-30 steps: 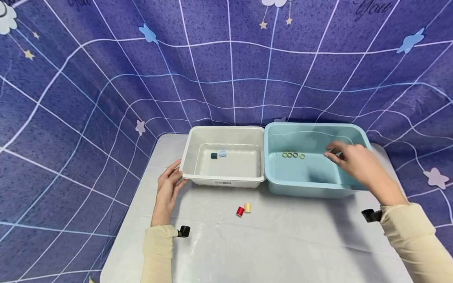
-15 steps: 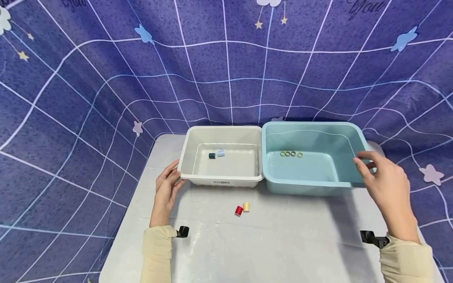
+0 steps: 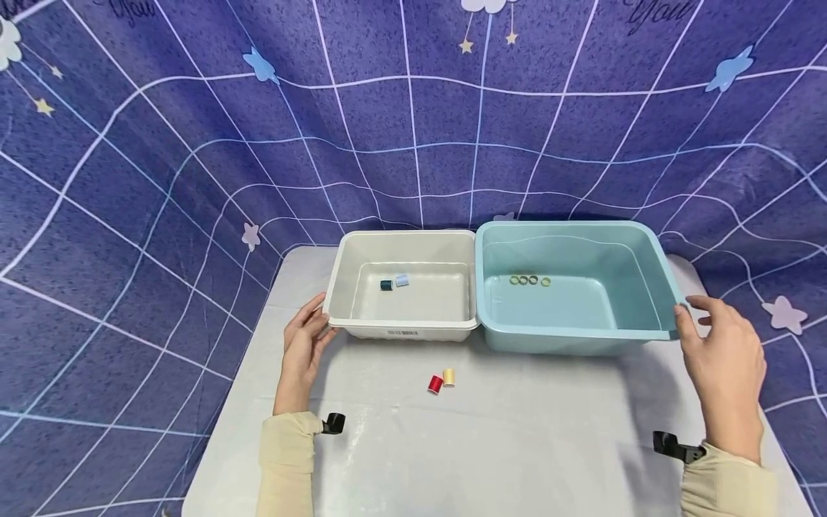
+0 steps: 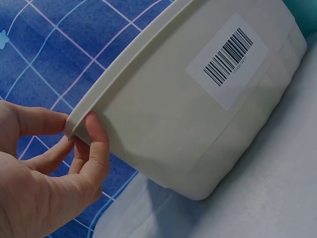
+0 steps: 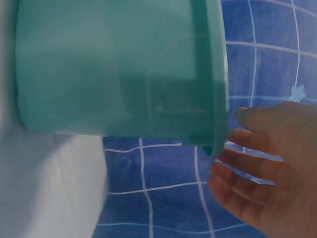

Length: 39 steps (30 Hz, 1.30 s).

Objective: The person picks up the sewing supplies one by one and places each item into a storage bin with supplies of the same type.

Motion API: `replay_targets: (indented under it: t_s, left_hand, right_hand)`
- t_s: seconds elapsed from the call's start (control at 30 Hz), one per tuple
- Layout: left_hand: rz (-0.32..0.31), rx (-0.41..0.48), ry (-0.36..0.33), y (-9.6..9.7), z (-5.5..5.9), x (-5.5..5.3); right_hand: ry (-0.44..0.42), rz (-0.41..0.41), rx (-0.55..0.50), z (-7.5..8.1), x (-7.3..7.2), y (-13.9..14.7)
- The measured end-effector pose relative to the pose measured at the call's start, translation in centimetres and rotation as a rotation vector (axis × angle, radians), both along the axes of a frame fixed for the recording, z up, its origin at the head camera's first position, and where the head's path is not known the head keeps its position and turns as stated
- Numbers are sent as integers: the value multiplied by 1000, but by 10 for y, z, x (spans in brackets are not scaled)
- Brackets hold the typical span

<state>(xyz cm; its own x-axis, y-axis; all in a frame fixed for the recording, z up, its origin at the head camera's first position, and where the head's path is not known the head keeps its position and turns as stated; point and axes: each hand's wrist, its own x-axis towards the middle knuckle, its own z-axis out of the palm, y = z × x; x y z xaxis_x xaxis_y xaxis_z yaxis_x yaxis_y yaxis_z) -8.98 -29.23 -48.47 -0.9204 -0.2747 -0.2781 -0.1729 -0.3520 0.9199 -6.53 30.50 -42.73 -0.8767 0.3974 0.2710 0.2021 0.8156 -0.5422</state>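
My left hand [image 3: 304, 350] grips the near left corner of a white plastic bin [image 3: 403, 325]. In the left wrist view, thumb and fingers pinch its rim [image 4: 106, 82]. Inside lie a dark teal thread spool [image 3: 386, 285] and a light blue spool [image 3: 402, 281]. My right hand [image 3: 726, 366] is at the near right corner of a light blue bin [image 3: 575, 342]. Its fingers are loosely bent around the rim corner in the right wrist view [image 5: 277, 168]; firm contact is unclear. Several small greenish rings [image 3: 523, 281] sit on that bin's floor.
A red thread spool [image 3: 436, 385] and a pale yellow spool [image 3: 449, 377] lie close together on the white-covered table [image 3: 491, 452], in front of the bins. The two bins stand side by side against a blue patterned curtain [image 3: 388, 115].
My right hand has come out from over the light blue bin, moving right and toward me to its near right corner. My left hand keeps its grip on the white bin.
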Motion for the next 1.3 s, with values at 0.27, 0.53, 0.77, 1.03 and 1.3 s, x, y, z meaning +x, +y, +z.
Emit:
replay_targets:
  t_s: [0.27,0.53,0.77,1.03,1.3]
  left_hand:
    - [4,5,-1,0,-1,1]
    - [16,24,7,-1,1,-1]
    - [-10,-17,-7,-2,2,2]
    - [-31,-12,-3,0,0,6]
    - [61,-121,7,8,2,5]
  right_hand:
    - [2,-35,-287,-19,-7,18]
    - [149,269,-959,-44,-27,43]
    - [81,376,-1208,-55,-25,56]
    - [93,210,-1252,-60,-11,46]
    - [29,11,-1170,-40,-23,26]
